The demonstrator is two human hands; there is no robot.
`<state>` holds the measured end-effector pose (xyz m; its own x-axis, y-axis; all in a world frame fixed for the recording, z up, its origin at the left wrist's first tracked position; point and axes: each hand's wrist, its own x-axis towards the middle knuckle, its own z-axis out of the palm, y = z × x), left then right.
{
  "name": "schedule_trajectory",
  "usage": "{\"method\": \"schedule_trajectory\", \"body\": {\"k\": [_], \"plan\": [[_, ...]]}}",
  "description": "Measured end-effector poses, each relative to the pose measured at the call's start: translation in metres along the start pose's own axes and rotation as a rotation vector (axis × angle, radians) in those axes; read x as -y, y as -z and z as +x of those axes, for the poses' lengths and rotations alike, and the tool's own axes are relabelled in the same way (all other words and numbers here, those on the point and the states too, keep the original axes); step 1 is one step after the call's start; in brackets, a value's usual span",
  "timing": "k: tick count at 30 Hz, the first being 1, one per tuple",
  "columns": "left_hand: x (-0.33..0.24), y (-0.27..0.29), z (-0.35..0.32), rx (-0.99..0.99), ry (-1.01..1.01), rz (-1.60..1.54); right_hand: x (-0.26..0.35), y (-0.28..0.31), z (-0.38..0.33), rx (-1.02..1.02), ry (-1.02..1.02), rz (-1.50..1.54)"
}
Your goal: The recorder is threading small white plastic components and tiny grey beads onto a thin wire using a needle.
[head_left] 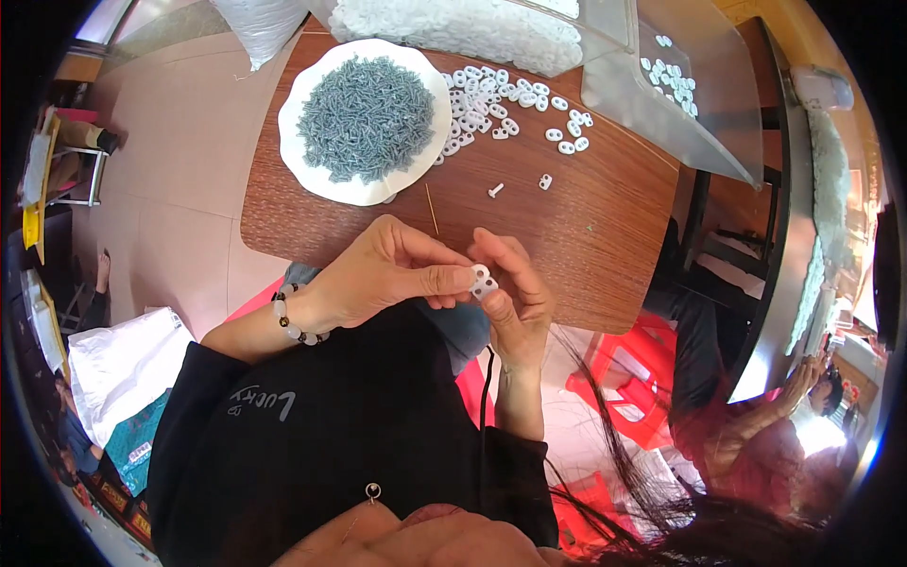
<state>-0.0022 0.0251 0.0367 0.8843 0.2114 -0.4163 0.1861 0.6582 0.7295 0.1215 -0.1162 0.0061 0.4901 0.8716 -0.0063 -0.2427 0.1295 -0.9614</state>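
From up here I look down on both hands meeting just off the near edge of the wooden table [586, 255]. My left hand [383, 274] pinches one end of a small white plastic piece [483, 282] between thumb and forefinger, and my right hand [515, 293] closes on its other end, fingers curled round it. Held between the two like that, close over my lap, the piece stays steady and in plain sight. A bead bracelet [293, 319] sits on the left wrist.

A little beyond the fingers a thin wooden stick [431, 208] lies on the table, and past it two loose white pieces [520, 185] rest apart from the rest, within easy reach. Farther out a white plate [364, 121] is heaped with small grey pins, and just beside it spreads a pile of white pieces [496, 109], both straight ahead of the hands. At the far edge stand clear plastic bins [680, 94], some with more white pieces inside.
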Motion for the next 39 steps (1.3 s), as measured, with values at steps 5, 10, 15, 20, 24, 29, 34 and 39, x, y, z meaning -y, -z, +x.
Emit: {"method": "schedule_trajectory", "body": {"k": [5, 10, 15, 20, 24, 29, 34, 39], "plan": [[-0.005, -0.002, -0.003, 0.041, -0.018, 0.062, 0.005, -0.001, 0.005, 0.151, -0.028, 0.077], [-0.009, -0.003, -0.004, 0.091, -0.043, 0.132, 0.001, -0.001, 0.005, 0.194, 0.068, 0.013], [-0.006, -0.004, -0.006, 0.075, -0.066, 0.144, 0.009, -0.011, 0.002, 0.138, -0.009, 0.058], [-0.005, -0.005, -0.008, 0.096, -0.075, 0.168, 0.001, -0.002, 0.0, 0.242, 0.061, 0.009], [-0.007, -0.01, -0.01, 0.073, -0.071, 0.176, 0.003, -0.007, -0.006, 0.17, -0.011, 0.139], [-0.008, -0.012, -0.014, 0.064, -0.058, 0.219, 0.003, -0.008, -0.011, 0.135, -0.055, 0.186], [-0.007, -0.01, -0.015, 0.079, -0.066, 0.217, 0.008, -0.01, -0.011, 0.119, -0.066, 0.148], [-0.011, -0.013, -0.018, 0.053, -0.015, 0.209, 0.011, -0.013, -0.015, 0.102, -0.097, 0.167]]}}
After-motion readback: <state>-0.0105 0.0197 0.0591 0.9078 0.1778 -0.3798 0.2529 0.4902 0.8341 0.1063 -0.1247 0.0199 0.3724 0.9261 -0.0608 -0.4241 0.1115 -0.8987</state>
